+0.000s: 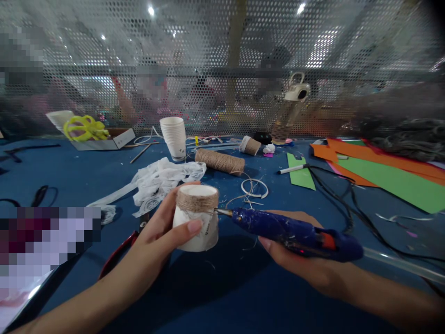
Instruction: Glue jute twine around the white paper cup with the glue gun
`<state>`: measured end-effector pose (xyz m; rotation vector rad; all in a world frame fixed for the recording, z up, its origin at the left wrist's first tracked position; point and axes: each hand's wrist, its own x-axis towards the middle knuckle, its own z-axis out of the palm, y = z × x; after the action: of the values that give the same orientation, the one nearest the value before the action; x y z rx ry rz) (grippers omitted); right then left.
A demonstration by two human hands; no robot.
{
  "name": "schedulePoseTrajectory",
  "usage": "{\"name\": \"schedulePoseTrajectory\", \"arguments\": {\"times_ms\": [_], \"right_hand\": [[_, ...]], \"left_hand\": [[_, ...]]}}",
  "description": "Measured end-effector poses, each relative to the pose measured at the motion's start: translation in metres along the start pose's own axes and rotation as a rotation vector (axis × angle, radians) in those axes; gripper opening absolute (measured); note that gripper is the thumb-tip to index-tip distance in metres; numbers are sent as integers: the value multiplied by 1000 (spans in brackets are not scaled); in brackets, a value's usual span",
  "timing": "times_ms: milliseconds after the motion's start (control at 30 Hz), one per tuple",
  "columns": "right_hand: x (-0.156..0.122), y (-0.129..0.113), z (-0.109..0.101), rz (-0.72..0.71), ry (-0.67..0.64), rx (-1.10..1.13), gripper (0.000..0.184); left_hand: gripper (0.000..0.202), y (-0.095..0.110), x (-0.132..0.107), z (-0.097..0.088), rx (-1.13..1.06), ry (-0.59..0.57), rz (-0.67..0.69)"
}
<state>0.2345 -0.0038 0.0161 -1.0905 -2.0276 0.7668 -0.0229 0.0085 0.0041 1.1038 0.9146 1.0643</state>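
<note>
My left hand (170, 232) is closed around a white paper cup (189, 234), its thumb across the front. Brown twine (198, 202) is wound in a band around the cup's upper part. In my right hand (295, 260) is a blue hot glue gun (278, 227), gripped from below and behind. Its metal nozzle touches or nearly touches the cup just under the twine band, on the right side. A clear glue stick (399, 264) sticks out of the gun's back end. A spool of twine (219, 161) lies behind the cup, a loose strand trailing from it.
White lace ribbon (156, 181) lies heaped at left, with red-handled scissors (120, 250) partly under my left arm. Stacked paper cups (173, 138) stand behind. Green and orange sheets (392, 171), a black cord (368, 222) and a bottle (288, 109) are at right. A perforated screen (215, 60) closes the back.
</note>
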Motion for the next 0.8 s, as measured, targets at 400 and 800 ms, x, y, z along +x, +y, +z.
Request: {"name": "schedulePoseTrajectory", "arguments": {"times_ms": [400,800], "right_hand": [[2,-7,0,13,-29,-70,18],[1,-7,1,35,-70,-55,28]], "left_hand": [[61,7,-4,9,89,87,-7],[56,2,-2,7,166,56,49]]}}
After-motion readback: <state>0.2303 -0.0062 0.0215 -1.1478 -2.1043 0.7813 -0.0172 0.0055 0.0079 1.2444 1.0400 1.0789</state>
